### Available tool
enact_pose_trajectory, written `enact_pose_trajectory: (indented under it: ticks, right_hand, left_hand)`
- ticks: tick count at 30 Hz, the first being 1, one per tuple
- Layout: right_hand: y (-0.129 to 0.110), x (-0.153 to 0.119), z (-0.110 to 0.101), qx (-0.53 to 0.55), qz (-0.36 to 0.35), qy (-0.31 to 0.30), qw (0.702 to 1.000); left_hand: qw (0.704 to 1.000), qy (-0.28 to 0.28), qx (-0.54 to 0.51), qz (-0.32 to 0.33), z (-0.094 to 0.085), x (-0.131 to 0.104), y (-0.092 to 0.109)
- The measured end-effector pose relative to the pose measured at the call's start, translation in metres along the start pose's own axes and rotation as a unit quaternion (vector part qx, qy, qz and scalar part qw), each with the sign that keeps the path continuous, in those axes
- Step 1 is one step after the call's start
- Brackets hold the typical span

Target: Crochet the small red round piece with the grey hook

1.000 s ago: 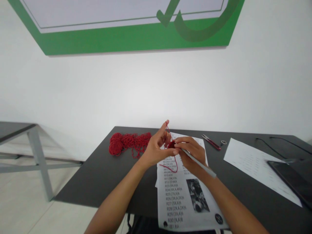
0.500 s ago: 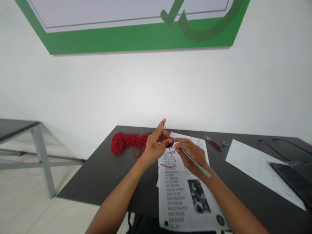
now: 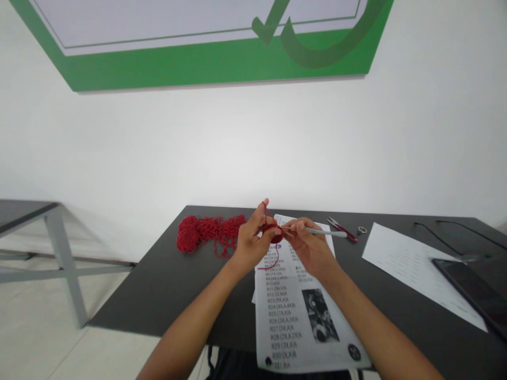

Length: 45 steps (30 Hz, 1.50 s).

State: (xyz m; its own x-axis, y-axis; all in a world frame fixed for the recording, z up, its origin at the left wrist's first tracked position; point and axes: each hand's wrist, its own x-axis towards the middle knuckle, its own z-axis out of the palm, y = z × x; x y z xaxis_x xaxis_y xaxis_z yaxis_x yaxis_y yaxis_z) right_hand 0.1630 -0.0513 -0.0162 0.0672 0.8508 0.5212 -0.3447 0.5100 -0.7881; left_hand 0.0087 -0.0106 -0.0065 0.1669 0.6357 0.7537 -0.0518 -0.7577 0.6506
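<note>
Between finger and thumb of my left hand [image 3: 253, 235] is a small round piece of red crochet [image 3: 276, 235], with a strand of yarn looped over the raised index finger. My right hand [image 3: 309, 244] grips a grey-handled crochet hook [image 3: 332, 233], its handle pointing right and its thin tip at the edge of the piece. A loose red yarn tail hangs below over the printed pattern sheet [image 3: 279, 316]. To the left of my left hand, a heap of red yarn [image 3: 190, 234] lies on the dark table [image 3: 166, 285].
Right of my right hand lie red-handled snips [image 3: 344, 230] and a small ring [image 3: 362, 230]. Farther right are another printed sheet [image 3: 407, 269], a dark phone or tablet [image 3: 471, 295] and glasses [image 3: 447, 240]. A second table [image 3: 24, 214] stands at the left.
My right hand has turned, so the hook's handle now points right instead of down toward the wrist. My left hand still holds the crochet piece. The whole view has shifted slightly.
</note>
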Motion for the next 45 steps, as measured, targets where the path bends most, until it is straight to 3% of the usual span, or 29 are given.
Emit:
enact_pose_trajectory:
  ticks: [2,4,9,14,17,21,24,27,36,45]
  right_hand:
    - [0.000,0.004,-0.001,0.002,-0.010,-0.011,1.000]
    - [-0.003,0.004,-0.003,-0.082,-0.051,-0.019,0.995]
    - [-0.011,0.000,-0.005,-0.297,-0.171,-0.055,0.938]
    - [-0.006,-0.005,-0.005,-0.391,-0.204,-0.045,0.896]
    - [0.002,-0.010,-0.008,-0.436,-0.229,-0.010,0.870]
    - [0.007,-0.013,-0.010,-0.442,-0.268,0.004,0.856]
    - [0.001,-0.013,-0.005,-0.420,-0.287,0.022,0.861]
    - [-0.009,-0.011,0.000,-0.385,-0.266,-0.009,0.884]
    - [-0.025,0.000,-0.003,-0.251,-0.185,-0.062,0.948]
    - [-0.025,0.001,-0.011,-0.220,-0.133,-0.073,0.964]
  left_hand:
    - [1.000,0.009,-0.006,-0.019,0.003,-0.001,0.005]
    - [0.999,0.017,-0.014,-0.031,0.006,-0.001,0.009]
    - [0.998,0.018,0.005,-0.059,0.007,0.000,0.013]
    - [0.997,0.007,0.007,-0.080,0.008,-0.003,0.011]
    - [0.987,0.012,-0.085,-0.138,0.015,-0.007,0.009]
    - [0.922,0.010,-0.296,-0.248,0.024,-0.012,0.010]
    - [0.874,0.030,-0.384,-0.296,0.025,-0.012,0.014]
    - [0.852,0.050,-0.410,-0.322,0.022,-0.009,0.018]
    - [0.893,-0.006,-0.379,-0.244,0.011,-0.005,0.012]
    - [0.922,-0.029,-0.342,-0.179,0.005,-0.003,0.008]
